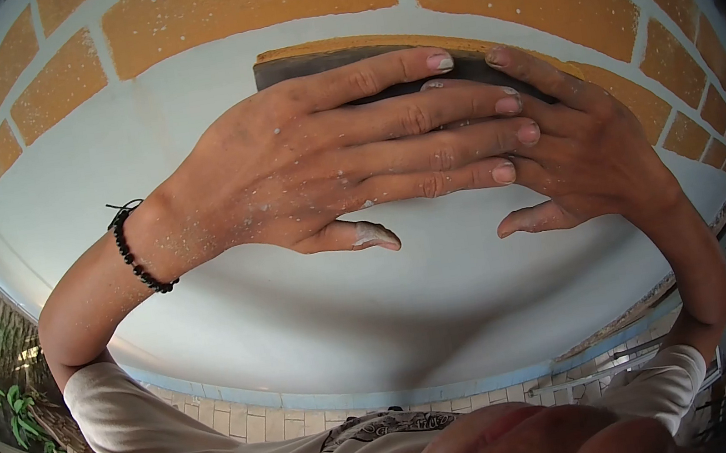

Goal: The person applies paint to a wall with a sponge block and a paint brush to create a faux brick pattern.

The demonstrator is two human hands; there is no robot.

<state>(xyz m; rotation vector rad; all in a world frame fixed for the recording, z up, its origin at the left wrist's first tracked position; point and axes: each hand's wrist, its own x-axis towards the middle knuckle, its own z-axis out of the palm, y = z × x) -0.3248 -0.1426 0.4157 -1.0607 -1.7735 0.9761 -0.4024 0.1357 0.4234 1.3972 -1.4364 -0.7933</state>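
A dark, flat block (296,67) with a yellow-orange top edge is held lengthwise against the wall. My left hand (351,136) presses on it, fingers long and straight and pointing right, thumb hanging apart below. From the other side, my right hand (590,141) holds the block's right part. Its index fingertip rests on the dark face, another fingertip shows between my left fingers, and the rest is hidden under my left hand. Pale specks and smears mark the skin and nails of my left hand. What lies behind the block is out of sight.
Ochre brick shapes (252,7) with white joints cover the upper wall; below is a smooth white surface (321,324) carrying my shadow. A pale blue strip (313,404) borders light floor tiles (242,423). Green plants (16,414) grow at left; metal rails (602,369) lie at right.
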